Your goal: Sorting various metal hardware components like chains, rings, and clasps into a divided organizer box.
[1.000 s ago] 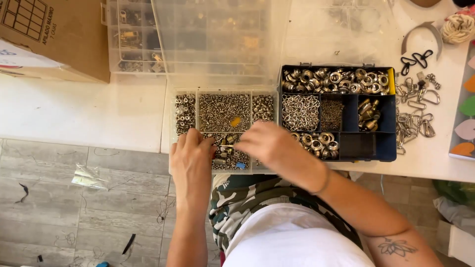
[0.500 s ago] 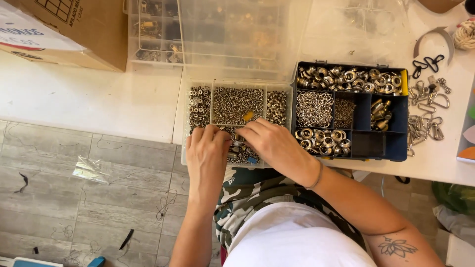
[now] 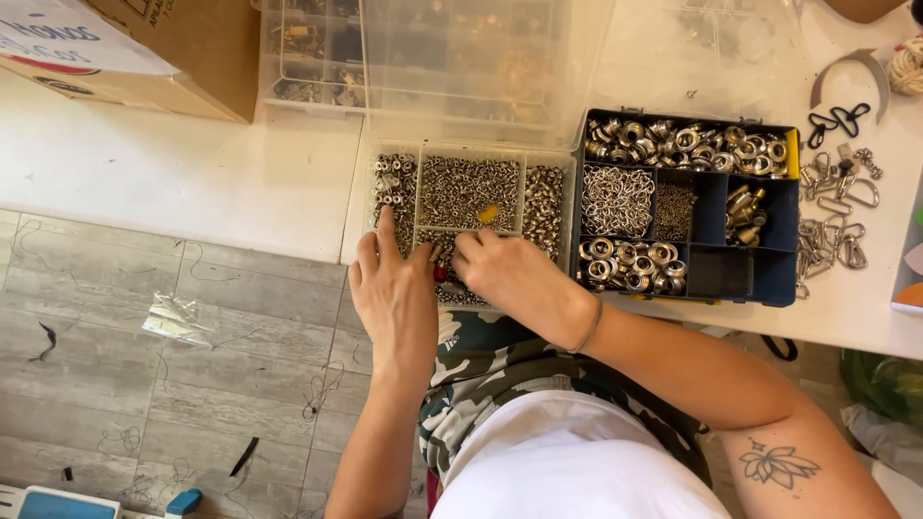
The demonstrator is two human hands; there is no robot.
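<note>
Two hands meet over the clear organiser box [image 3: 389, 159], right at its front compartment where the small silver hardware [image 3: 469, 190] lies heaped. The left hand [image 3: 394, 298] lies flat-ish with its forefinger stretched up along the left column of parts, thumb tucked in toward the middle. The right hand [image 3: 514, 279] curls beside it, fingertips pinched down close to a small red-tipped piece [image 3: 440, 274] between the two thumbs; whether either hand actually grips a part, I cannot tell, the fingers hide it. A yellow bit [image 3: 488, 213] sits in the centre compartment just above them. To do this picking well, I'd judge it pays to steady the box with the left and lift with fingertips only, so neighbouring compartments don't spill into each other. Just beside, to the right, stands the dark blue organiser [image 3: 764, 284] with silver rings [image 3: 630, 267] and eyelets. Loose clasps [image 3: 832, 240] lie further right on the white surface [image 3: 192, 183]. A cardboard box [image 3: 173, 67] sits upper left.
</note>
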